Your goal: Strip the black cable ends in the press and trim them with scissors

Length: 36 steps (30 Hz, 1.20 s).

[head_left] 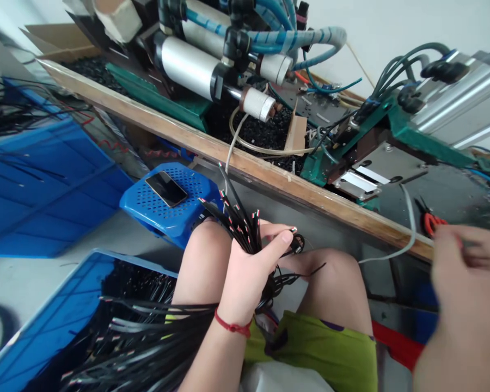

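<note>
My left hand (249, 269), with a red cord bracelet at the wrist, is closed around a bundle of black cables (242, 226) above my lap. Cut ends with small red, green and white wires stick up out of the fist. Between thumb and fingertips, one cable end (294, 230) is pinched apart from the rest. Further black cables (147, 343) trail across my left thigh. At the right edge my right hand (469, 272) is blurred, its fingers curled; a small dark thing seems to be at the fingertips. Beside it on the bench are red-handled pliers (432, 222).
A wood-edged bench (269, 171) holds a pneumatic press (191, 65) and a green-framed machine (363, 158) with metal plates. A phone (166, 188) lies on a blue stool (136, 198). Blue crates (36, 190) with cables stand at left.
</note>
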Motion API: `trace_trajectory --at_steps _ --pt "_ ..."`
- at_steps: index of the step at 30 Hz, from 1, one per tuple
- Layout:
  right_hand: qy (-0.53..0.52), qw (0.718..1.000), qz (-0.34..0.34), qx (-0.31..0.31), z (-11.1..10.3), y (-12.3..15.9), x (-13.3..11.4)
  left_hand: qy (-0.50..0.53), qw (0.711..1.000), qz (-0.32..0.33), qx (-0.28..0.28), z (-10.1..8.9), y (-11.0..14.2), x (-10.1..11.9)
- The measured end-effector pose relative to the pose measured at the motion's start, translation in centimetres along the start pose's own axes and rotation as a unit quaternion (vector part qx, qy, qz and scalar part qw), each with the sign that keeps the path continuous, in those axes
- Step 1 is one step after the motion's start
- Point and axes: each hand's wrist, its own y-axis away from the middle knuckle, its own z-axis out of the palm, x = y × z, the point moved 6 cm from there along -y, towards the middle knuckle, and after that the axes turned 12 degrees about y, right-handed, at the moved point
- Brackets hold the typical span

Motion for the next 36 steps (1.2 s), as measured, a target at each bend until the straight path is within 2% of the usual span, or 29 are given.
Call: trace_trajectory --at_steps 1,2,3,4,6,7,9,12,14,18,24,25,27,32,36 --pt "-0.097 0.994 0.002 -0.039 -0.4 2.5 -3.4 0.005 1.0 -0.001 -0.003 0.1 0.0 -0.1" --pt "-0.204 0.971 -0.023 -0.119 -0.2 5.0 -7.3 0.008 1.0 -0.002 -0.006 0.2 0.0 -0.1" --pt "-0.283 0.934 -0.062 -0.209 0.2 7.4 -11.2 0.01 1.0 -0.005 -0.009 0.3 0.0 -0.2" --pt "-0.334 0.901 -0.066 -0.268 0.5 9.3 -14.4 0.011 1.0 -0.008 -0.01 0.3 0.0 -0.3" --pt "-0.417 0.849 -0.058 -0.319 1.2 11.4 -18.7 0.006 1.0 -0.017 -0.003 0.3 0.0 -0.4" --pt "-0.442 0.836 -0.05 -0.32 1.6 11.7 -19.8 0.005 1.0 -0.022 0.006 0.3 0.0 -0.4" --pt "-0.471 0.825 -0.048 -0.31 2.1 11.6 -20.6 0.002 0.999 -0.035 0.029 0.0 0.1 -0.5" --pt "-0.478 0.818 -0.047 -0.316 2.4 10.9 -19.8 0.01 0.998 -0.053 0.041 -0.1 0.2 -0.5" --pt "-0.496 0.795 -0.039 -0.347 2.6 10.6 -19.1 0.02 0.998 -0.056 0.038 -0.1 0.2 -0.4" --pt "-0.548 0.729 -0.001 -0.409 3.1 10.6 -18.2 0.016 0.998 -0.036 0.046 -0.3 0.1 0.2" --pt "-0.553 0.684 0.085 -0.468 4.1 11.7 -17.6 0.036 0.998 -0.026 0.033 -0.1 -0.2 0.5" --pt "-0.547 0.686 0.095 -0.471 4.2 11.8 -17.3 0.038 0.998 -0.024 0.034 -0.1 -0.2 0.5" --pt "-0.523 0.716 0.094 -0.453 4.2 11.6 -16.2 0.041 0.998 -0.017 0.042 -0.1 -0.3 0.7" --pt "-0.373 0.852 0.108 -0.351 5.1 12.0 -10.6 0.021 0.999 -0.006 0.033 0.7 0.5 2.4" --pt "-0.307 0.899 0.09 -0.3 5.5 13.2 -8.3 0.009 1.0 -0.016 -0.009 1.9 2.2 3.3"
